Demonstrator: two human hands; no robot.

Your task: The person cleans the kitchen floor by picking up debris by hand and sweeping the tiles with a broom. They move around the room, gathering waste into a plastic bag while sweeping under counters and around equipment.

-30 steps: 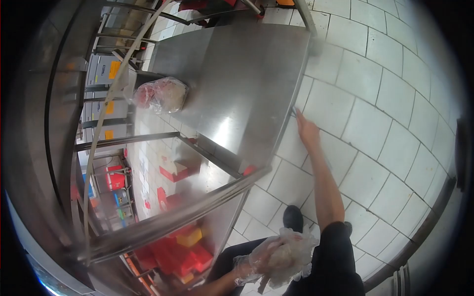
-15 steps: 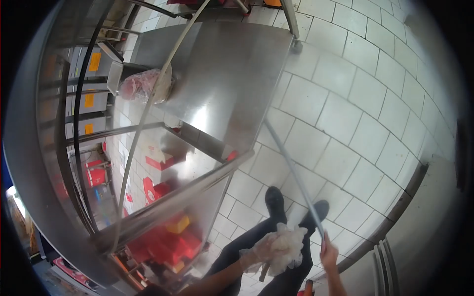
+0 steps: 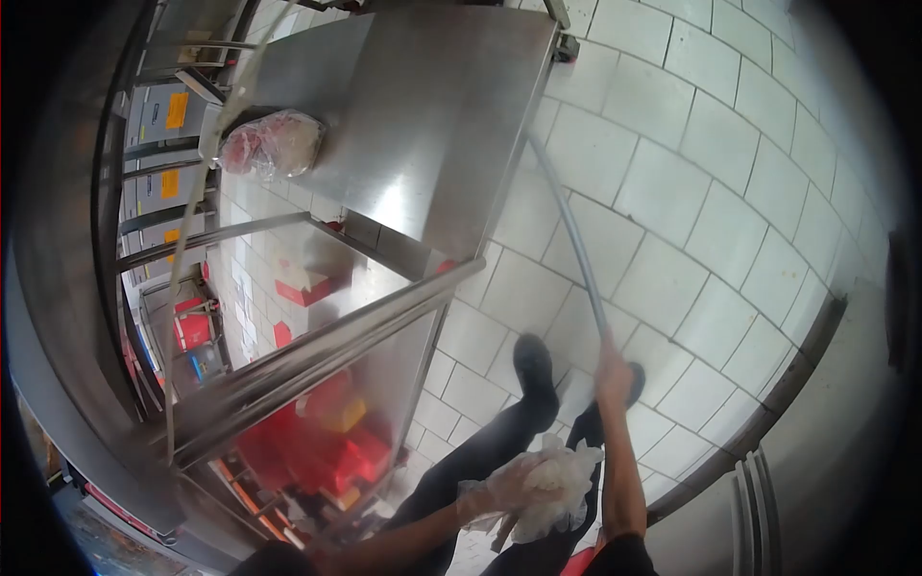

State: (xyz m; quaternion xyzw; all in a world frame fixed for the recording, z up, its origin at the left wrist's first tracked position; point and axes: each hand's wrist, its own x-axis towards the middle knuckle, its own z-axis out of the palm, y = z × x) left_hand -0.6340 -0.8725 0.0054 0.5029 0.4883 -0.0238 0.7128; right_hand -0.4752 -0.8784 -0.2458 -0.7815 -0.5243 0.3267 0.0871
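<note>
My right hand [image 3: 612,376], bare, is wrapped round a long grey pole [image 3: 574,235]. From my fist the pole runs forward over the floor, and its far end disappears under the steel table. My left hand [image 3: 523,485], in a clear plastic glove, is closed around a bunch of crumpled translucent plastic [image 3: 557,490] in front of my legs. A short brownish strip sticks out below that bunch. Both my black shoes [image 3: 534,365] stand on the tiles, one partly behind my right forearm.
A steel table [image 3: 423,115] on casters stands ahead, with a clear bag of pinkish contents [image 3: 274,144] on its left side. Nearer, a steel rail [image 3: 327,355] crosses above red boxes [image 3: 331,451]. White floor tiles [image 3: 663,192] extend to a wall on the right.
My right hand has moved forward and up with the pole, and more of my right forearm shows. The view has shifted slightly; my left hand still holds the crumpled plastic.
</note>
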